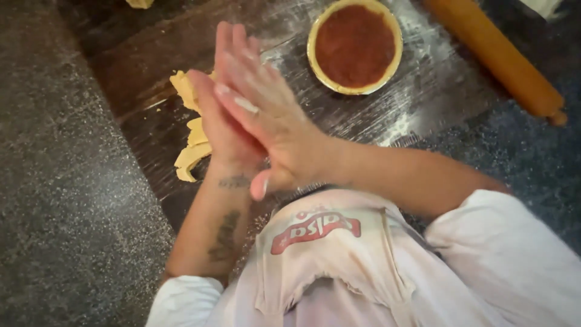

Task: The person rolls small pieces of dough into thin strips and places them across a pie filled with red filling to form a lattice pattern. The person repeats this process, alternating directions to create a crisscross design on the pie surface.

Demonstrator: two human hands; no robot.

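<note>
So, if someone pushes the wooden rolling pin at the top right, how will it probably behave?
The rolling pin is a round, smooth cylinder lying flat on the dark counter, so a sideways push would likely make it roll. It looks like solid wood, probably stiff and rather heavy for its size. Flour on the board beside it might make it slightly slippery.

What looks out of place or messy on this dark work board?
Nothing is damaged. Flour dusts the dark board around the filled tart, and torn dough scraps lie loose beside the left hand, which presses against the right hand.
</note>
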